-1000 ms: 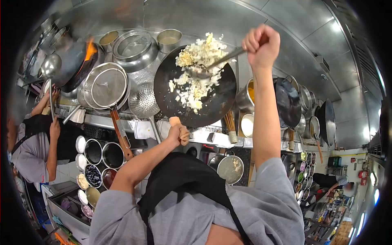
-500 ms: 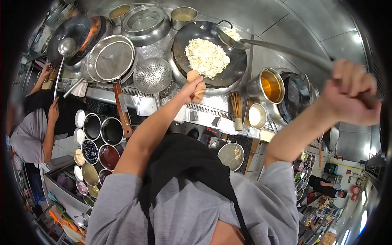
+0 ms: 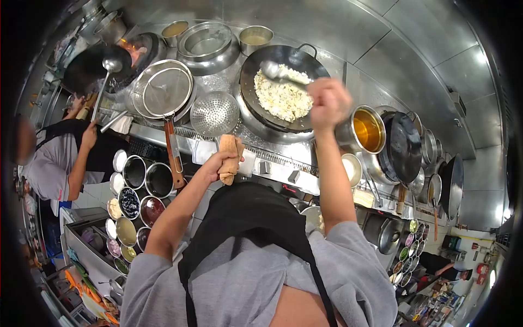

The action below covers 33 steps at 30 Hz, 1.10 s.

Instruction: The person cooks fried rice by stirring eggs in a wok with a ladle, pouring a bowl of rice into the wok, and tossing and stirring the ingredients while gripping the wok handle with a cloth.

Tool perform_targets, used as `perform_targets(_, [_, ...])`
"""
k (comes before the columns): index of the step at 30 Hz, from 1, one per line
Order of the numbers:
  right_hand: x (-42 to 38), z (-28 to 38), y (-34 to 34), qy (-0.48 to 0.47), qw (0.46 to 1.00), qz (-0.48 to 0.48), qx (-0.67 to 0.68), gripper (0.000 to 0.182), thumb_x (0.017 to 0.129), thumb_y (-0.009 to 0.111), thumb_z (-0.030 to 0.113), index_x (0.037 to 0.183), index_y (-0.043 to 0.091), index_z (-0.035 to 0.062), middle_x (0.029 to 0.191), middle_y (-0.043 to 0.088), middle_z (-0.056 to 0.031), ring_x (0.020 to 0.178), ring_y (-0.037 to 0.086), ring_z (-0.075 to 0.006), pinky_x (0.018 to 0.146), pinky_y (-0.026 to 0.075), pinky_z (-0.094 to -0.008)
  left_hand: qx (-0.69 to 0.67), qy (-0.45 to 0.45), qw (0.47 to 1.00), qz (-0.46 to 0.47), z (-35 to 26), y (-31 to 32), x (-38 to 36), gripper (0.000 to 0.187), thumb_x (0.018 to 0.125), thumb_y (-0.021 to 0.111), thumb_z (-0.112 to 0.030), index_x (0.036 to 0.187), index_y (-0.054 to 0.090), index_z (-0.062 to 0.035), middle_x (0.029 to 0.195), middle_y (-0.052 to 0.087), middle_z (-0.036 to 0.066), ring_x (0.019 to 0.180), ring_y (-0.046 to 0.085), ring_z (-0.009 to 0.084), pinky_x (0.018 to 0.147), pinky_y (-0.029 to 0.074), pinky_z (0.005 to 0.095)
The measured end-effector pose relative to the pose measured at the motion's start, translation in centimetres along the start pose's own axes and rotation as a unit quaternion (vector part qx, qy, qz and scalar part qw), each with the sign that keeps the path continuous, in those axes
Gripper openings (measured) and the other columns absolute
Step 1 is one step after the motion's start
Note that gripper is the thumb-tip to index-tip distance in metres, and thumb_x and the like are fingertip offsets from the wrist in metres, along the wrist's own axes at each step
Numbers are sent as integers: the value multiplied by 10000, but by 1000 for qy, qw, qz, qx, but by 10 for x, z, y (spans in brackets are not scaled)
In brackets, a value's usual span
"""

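My left hand (image 3: 214, 167) is closed around a folded tan cloth (image 3: 231, 151) just in front of the stove edge, apart from the wok. My right hand (image 3: 330, 103) is closed on the handle of a ladle (image 3: 269, 69), and motion smears both. The ladle's bowl is over the far left part of the rice. A black wok (image 3: 248, 73) sits on the burner, holding a broad heap of white and yellow fried rice (image 3: 280, 101). Its far loop handle (image 3: 308, 46) points away from me.
Left of the wok are a perforated skimmer (image 3: 214, 113) and a mesh strainer (image 3: 162, 90). A pot of amber liquid (image 3: 369, 131) stands to the right. Several sauce containers (image 3: 134, 171) are at lower left. At far left, a co-worker (image 3: 60, 152) holds another ladle over a flaming wok.
My left hand and cloth have come back from the wok's near rim toward me. My right hand has swung left, bringing the ladle over the rice. The rice has spread out.
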State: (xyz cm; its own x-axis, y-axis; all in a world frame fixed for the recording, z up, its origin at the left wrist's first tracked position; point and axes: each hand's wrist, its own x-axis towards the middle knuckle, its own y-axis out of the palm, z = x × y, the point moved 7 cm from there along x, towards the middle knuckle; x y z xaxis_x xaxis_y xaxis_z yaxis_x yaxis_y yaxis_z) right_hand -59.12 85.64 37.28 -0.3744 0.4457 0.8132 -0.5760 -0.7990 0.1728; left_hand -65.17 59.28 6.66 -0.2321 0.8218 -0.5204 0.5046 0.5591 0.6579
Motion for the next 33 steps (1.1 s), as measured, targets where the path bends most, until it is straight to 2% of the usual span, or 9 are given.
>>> perform_targets(3, [12, -66, -18, 79, 996, 4, 36, 323, 890, 499, 174, 595, 423, 68, 479, 386, -42, 407, 354, -138, 421, 305, -290, -12, 34, 998, -53, -9, 3, -11, 407, 894, 655, -210, 1245, 520, -53, 913, 670, 87, 723, 639, 175, 658, 549, 280])
perform_targets(7, [81, -3, -25, 112, 986, -60, 107, 306, 895, 500, 140, 623, 381, 64, 553, 416, -13, 469, 367, -89, 426, 287, -260, 17, 39, 998, -56, -6, -3, -22, 380, 885, 661, -232, 1204, 535, -68, 883, 671, 79, 694, 639, 173, 640, 552, 318])
perform_targets(11, [22, -43, -12, -50, 997, 4, -59, 264, 831, 572, 184, 654, 492, 5, 591, 489, -56, 527, 461, -139, 500, 355, -294, -48, -9, 998, -27, -5, 11, -26, 444, 834, 596, -204, 1233, 502, -32, 901, 638, 155, 704, 632, 232, 641, 552, 323])
perform_targets(13, [6, -92, -9, 92, 967, 206, -116, 242, 797, 600, 196, 691, 541, -13, 626, 530, -70, 609, 526, -169, 583, 408, -289, -31, -18, 998, -52, -3, 0, -26, 493, 820, 580, -209, 1258, 480, -6, 906, 623, 177, 703, 628, 261, 650, 557, 331])
perform_targets(17, [61, -36, -91, 144, 989, -1, 29, 93, 865, 576, 59, 773, 575, 44, 676, 528, -23, 577, 487, -126, 523, 399, -286, -41, -13, 994, -97, 8, -27, -46, 436, 828, 614, -165, 1221, 527, 2, 914, 643, 135, 753, 664, 249, 675, 570, 344])
perform_targets(20, [82, 40, -152, 131, 986, -78, 72, 339, 907, 460, 296, 629, 351, 135, 481, 303, 13, 412, 266, -103, 416, 263, -295, -4, 55, 984, -170, 1, -23, -69, 376, 851, 633, -162, 1183, 559, -2, 908, 653, 110, 770, 671, 220, 685, 571, 341])
perform_targets(25, [-10, -44, -184, 142, 877, -455, 62, 283, 899, 467, 237, 645, 428, 119, 497, 380, -3, 422, 353, -125, 436, 342, -299, -16, 37, 986, -164, -11, -5, 0, 413, 935, 643, -326, 1210, 547, -33, 1015, 643, 94, 836, 668, 204, 711, 577, 341])
perform_targets(29, [-32, 19, -23, -3, 989, -148, 4, 168, 908, 513, 125, 768, 471, 42, 618, 471, -70, 507, 457, -162, 513, 453, -326, -50, 59, 993, -88, -33, 53, 96, 406, 998, 531, -397, 1219, 536, -57, 1080, 646, 73, 900, 671, 195, 775, 580, 348])
perform_targets(33, [-55, -47, 4, 54, 997, -39, -38, 215, 934, 534, 73, 732, 497, 10, 671, 504, -67, 567, 464, -131, 509, 409, -308, -136, -42, 989, -33, -8, 66, 199, 316, 993, 509, -368, 1054, 579, -66, 875, 669, 86, 730, 664, 231, 629, 562, 379])
